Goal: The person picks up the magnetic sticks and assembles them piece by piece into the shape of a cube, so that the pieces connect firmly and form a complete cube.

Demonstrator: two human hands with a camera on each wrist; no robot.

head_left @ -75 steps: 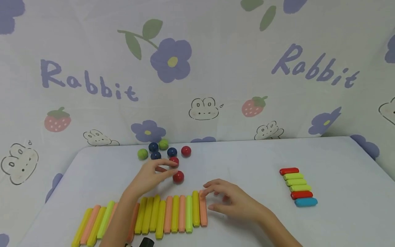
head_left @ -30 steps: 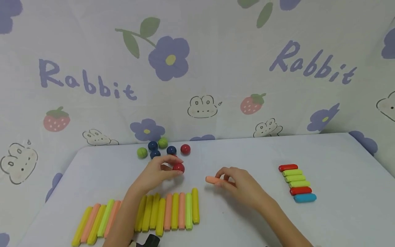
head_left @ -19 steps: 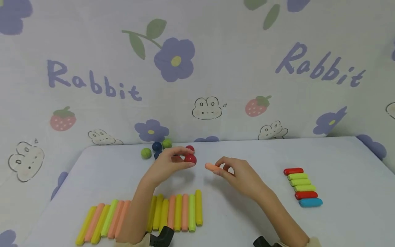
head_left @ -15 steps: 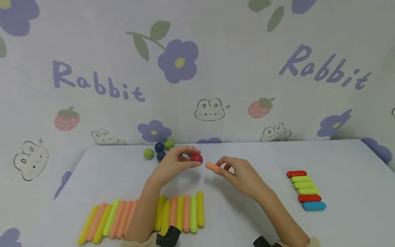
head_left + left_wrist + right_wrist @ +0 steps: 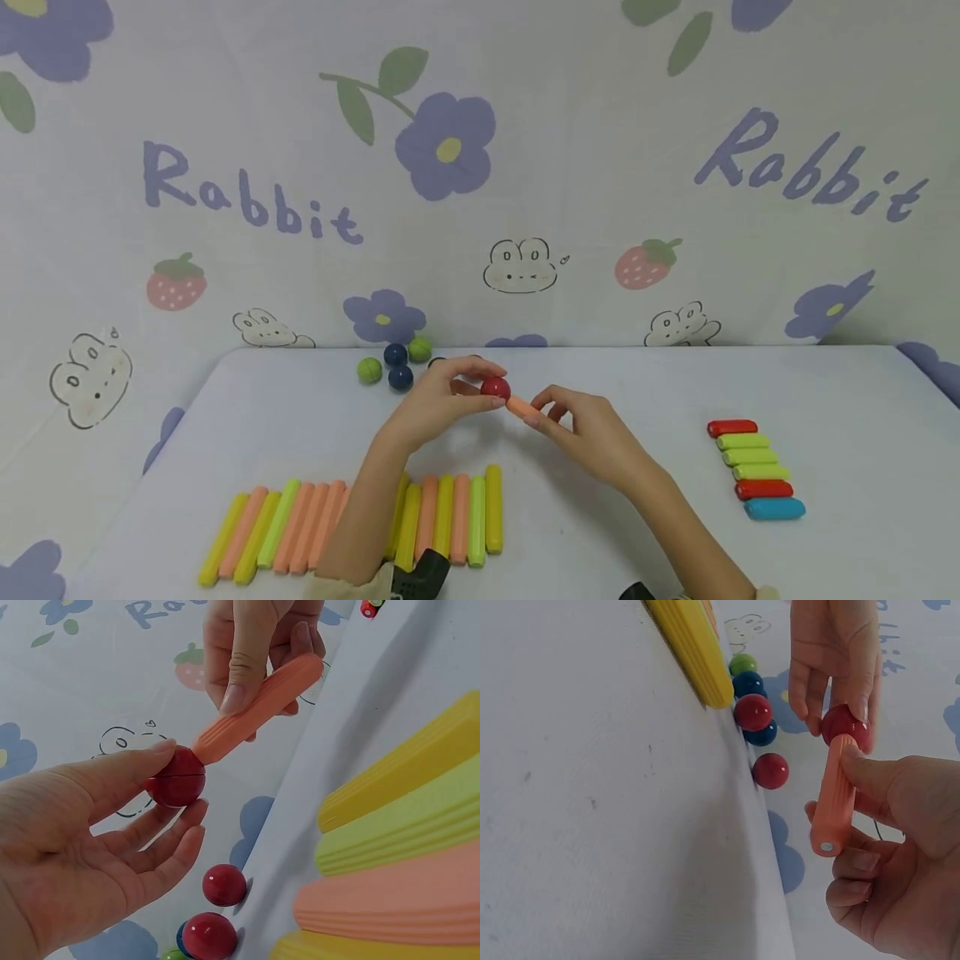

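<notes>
My left hand (image 5: 442, 396) pinches a glossy red ball (image 5: 178, 777) between thumb and fingers, above the table. The right hand (image 5: 592, 429) grips an orange ridged stick (image 5: 259, 709), whose far end meets the ball. A small silvery disc shows in the stick's near end in the right wrist view. Below both hands lies a row of yellow, orange and lime sticks (image 5: 493, 508), partly hidden by the left forearm. Behind the left hand sit loose balls: green (image 5: 369, 371), dark blue (image 5: 401, 377) and, in the left wrist view, red (image 5: 224, 885).
Short red, lime and blue sticks (image 5: 774, 508) form a stepped column on the right of the white table (image 5: 637, 375). A printed cloth (image 5: 570, 167) with rabbits and flowers hangs behind the table's back edge. Black devices (image 5: 422, 575) sit at the wrists.
The right hand has lifted the orange stick from the row's right end. My left hand has picked up a red ball and brought it rightward until it meets the stick.
</notes>
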